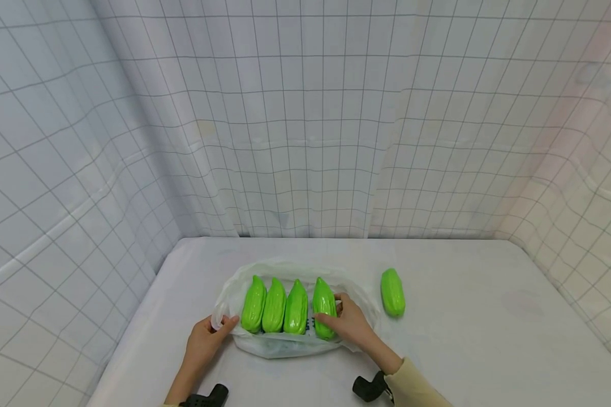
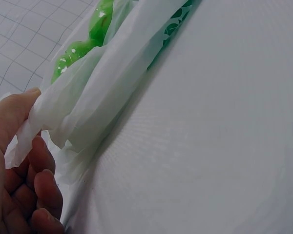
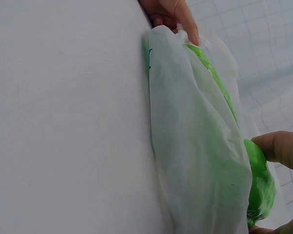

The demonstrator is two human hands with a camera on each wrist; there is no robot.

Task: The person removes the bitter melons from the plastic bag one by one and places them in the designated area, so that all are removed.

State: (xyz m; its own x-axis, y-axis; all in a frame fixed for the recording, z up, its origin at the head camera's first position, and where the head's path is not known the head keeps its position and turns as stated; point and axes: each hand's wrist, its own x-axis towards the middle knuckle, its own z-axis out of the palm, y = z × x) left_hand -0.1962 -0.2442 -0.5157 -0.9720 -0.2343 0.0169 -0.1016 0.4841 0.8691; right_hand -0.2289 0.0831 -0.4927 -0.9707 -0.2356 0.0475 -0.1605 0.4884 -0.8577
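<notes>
While the left hand (image 1: 202,343) pinches the left end of the white plastic bag (image 1: 280,348) between thumb and fingers, the right hand (image 1: 350,323) grips one green vegetable (image 1: 324,302) toward the bag's right end. Three more vegetables (image 1: 274,307) lie side by side in the bag; a fifth vegetable (image 1: 392,293) lies on the table (image 1: 468,328), right of the bag.

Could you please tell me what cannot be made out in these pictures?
Head view: lettering on the white bag, partly hidden by the green vegetables.
Left wrist view: the vegetables' lower parts, hidden by the bag's side.
Right wrist view: most of the right hand, cut off by the right edge.
</notes>
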